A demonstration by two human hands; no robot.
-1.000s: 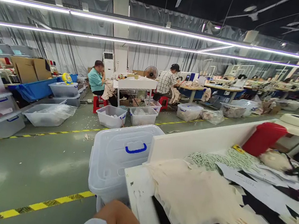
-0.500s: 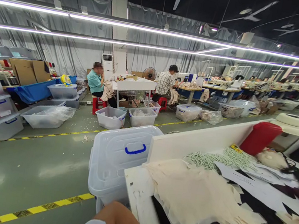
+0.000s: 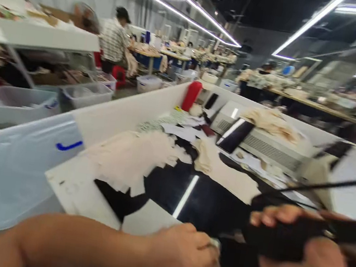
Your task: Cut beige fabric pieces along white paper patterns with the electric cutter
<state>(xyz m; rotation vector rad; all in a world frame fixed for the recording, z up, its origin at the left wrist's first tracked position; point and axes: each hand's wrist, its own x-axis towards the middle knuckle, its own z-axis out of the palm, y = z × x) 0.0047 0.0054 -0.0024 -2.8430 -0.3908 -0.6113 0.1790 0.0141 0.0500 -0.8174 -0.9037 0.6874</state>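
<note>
Worktable (image 3: 72, 189) littered with cream fabric pieces (image 3: 130, 157), right hand (image 3: 308, 264) grip pinching black cloth (image 3: 282, 240), left hand (image 3: 186, 259) fisted.

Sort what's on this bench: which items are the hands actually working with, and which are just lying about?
In hand:
- left hand, fist closed on a pale scrap, hard to make out
- right hand, gripping black fabric

Lying about:
- cream fabric pieces
- red cylinder
- white machine
- clear bin with blue handle
</note>
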